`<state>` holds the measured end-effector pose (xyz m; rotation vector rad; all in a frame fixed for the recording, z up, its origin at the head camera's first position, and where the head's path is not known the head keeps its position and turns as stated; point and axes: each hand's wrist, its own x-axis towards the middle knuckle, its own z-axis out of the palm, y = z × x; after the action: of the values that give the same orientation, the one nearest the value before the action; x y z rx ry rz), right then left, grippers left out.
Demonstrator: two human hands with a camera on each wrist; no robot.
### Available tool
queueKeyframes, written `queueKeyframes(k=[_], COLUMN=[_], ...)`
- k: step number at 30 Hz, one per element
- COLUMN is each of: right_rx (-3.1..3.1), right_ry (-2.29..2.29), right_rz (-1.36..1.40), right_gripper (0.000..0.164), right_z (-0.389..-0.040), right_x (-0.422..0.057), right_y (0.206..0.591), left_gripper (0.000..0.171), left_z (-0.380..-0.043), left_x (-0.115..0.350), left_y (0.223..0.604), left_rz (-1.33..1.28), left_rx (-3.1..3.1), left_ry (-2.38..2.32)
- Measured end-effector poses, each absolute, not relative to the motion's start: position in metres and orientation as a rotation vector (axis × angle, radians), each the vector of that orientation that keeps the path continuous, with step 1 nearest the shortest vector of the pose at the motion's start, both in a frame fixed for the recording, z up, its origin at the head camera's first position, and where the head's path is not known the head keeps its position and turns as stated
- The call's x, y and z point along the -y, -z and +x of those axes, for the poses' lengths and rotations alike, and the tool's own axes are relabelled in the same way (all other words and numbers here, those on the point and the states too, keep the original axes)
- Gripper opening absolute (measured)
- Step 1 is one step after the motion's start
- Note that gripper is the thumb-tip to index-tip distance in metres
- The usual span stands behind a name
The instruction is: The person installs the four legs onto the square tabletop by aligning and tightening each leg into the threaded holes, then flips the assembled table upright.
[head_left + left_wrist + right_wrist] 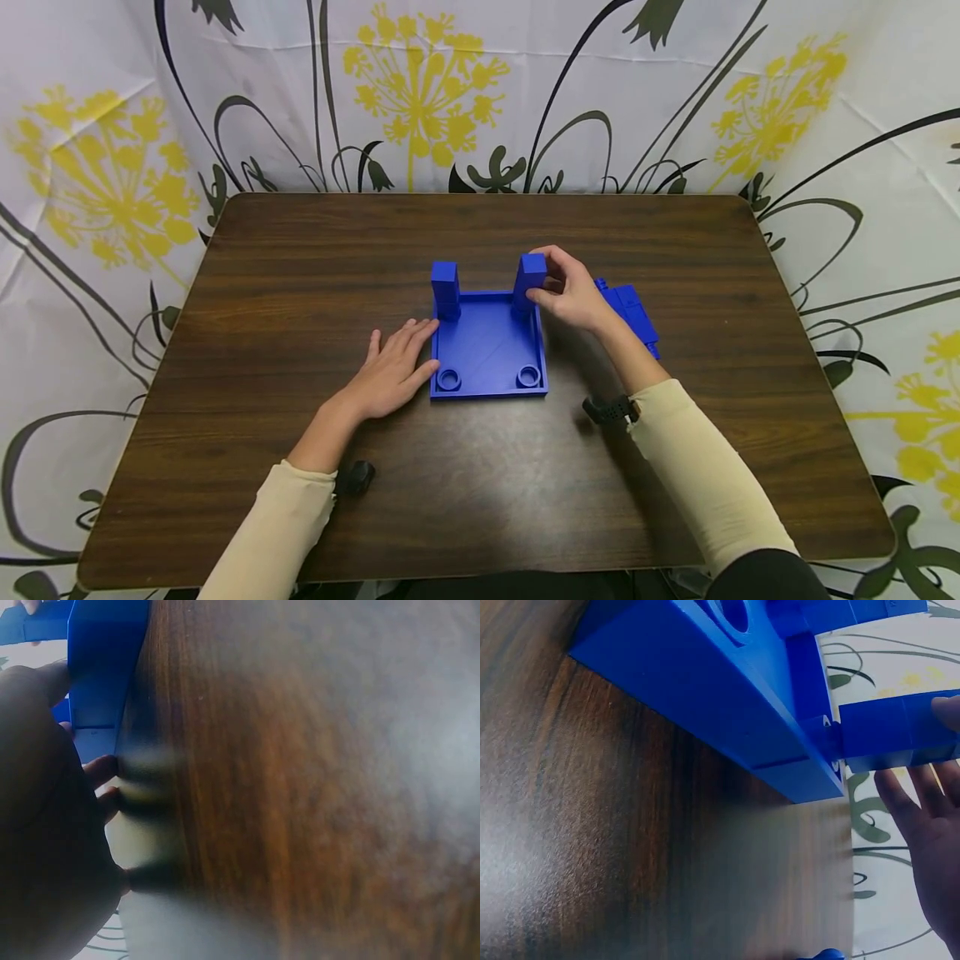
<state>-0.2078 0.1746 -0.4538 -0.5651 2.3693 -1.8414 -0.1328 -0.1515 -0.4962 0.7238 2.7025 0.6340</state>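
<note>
A shallow blue square tray [489, 350] lies on the table, with round sockets [528, 377] in its two near corners. One blue square post [446, 287] stands upright at the far left corner. At the far right corner my right hand [573, 292] grips a second blue post [529, 279] between thumb and fingers. The right wrist view shows the base of this held post [885, 729] right at the rim of the corner socket. My left hand [388, 371] rests flat, fingers spread, its thumb and fingertips against the tray's left wall.
A flat blue piece [632, 312] with knobs at its ends lies right of the tray, partly behind the right forearm. The brown wooden table [300, 242] surrounds everything, and a flower-patterned curtain [480, 92] hangs behind its far edge.
</note>
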Motion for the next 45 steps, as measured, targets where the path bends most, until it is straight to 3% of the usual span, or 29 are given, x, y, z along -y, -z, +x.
queueKeyframes(k=[13,33,45], right_rx=[-2.148,-2.287,-2.387], right_ry=[1.798,1.627,1.646], right_rz=[-0.716,-0.686,-0.588], right_gripper=[0.071,0.061,0.039], right_z=[-0.216,-0.216,-0.195], right_x=[-0.184,-0.187,-0.176], right_y=[0.444,0.450,0.419], left_gripper=[0.065,0.065,0.066], left_z=[-0.134,-0.134,-0.133], left_x=[0.150,0.151,0.151], left_y=[0.495,0.495,0.495], left_rz=[0.740,0.721,0.726], left_rx=[-2.707,-2.698,-2.702], left_ry=[-0.661,-0.627,-0.631])
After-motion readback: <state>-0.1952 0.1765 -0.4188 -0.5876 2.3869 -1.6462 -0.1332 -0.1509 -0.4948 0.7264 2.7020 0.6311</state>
